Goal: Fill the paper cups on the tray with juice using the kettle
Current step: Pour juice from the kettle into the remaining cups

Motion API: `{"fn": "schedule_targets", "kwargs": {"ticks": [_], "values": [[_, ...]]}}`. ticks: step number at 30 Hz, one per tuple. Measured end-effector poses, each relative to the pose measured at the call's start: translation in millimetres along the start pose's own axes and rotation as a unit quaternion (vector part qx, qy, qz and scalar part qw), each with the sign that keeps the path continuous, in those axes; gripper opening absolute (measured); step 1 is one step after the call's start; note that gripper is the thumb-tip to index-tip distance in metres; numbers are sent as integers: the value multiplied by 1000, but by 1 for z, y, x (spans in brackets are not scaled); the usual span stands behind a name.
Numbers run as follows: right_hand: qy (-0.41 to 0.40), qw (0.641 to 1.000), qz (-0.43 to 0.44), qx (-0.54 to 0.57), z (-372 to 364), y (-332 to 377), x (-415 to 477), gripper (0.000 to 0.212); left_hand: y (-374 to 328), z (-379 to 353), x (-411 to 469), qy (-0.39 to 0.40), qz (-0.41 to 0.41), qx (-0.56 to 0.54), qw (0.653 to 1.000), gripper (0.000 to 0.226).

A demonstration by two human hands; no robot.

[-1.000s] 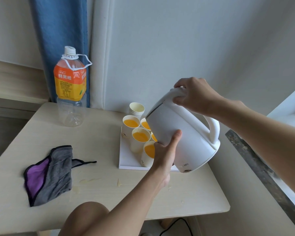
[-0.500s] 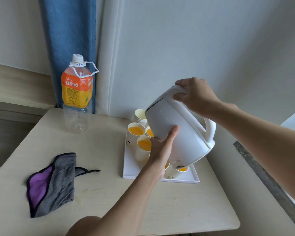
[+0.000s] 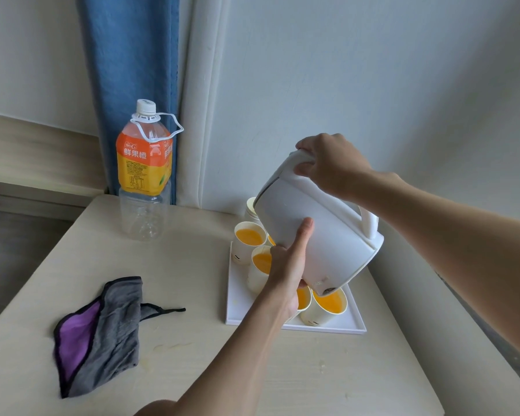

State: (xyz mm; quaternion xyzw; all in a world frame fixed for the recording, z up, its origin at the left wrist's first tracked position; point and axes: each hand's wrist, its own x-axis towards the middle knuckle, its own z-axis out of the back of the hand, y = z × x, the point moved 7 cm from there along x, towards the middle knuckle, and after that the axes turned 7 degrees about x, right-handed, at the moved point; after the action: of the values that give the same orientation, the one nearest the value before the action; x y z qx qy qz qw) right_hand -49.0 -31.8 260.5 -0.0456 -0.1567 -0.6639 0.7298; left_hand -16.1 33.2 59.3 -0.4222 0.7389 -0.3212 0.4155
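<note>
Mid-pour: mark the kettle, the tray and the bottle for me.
kettle (image 3: pixel 327 232): head view, on its white side wall.
tray (image 3: pixel 237 310): head view, on its bare floor left of the cups.
bottle (image 3: pixel 141 166): head view, on its orange label.

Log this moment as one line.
kettle: tilted over tray | right hand: grips kettle top | left hand: braces kettle side | paper cups: several show juice
</note>
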Motion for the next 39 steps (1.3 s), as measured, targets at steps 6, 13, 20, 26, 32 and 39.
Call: {"fn": "schedule_targets", "kwargs": {"ticks": [6,13,20,26,32,39], "values": [[8,1000,11,-8,-5,3,7,24,0,-1,2,2,3,-13,1000,60],[13,1000,16,-17,-8,3,10,12,0,-4,1,9,-3,-16,1000,88],[12,999,22,-23,-8,2,10,13,-1,-8,-1,17,-10,-14,1000,91],[13,999,25,-29,-9,2,12,14,-1,-9,-1,19,-6,-23,1000,93],[12,999,29,-37,-8,3,12,14,-1,-11,-2,21,-4,-25,999,94],[11,999,24,-36,-7,-1,11,14,0,-14,-2,24,-2,-11,1000,94]]}}
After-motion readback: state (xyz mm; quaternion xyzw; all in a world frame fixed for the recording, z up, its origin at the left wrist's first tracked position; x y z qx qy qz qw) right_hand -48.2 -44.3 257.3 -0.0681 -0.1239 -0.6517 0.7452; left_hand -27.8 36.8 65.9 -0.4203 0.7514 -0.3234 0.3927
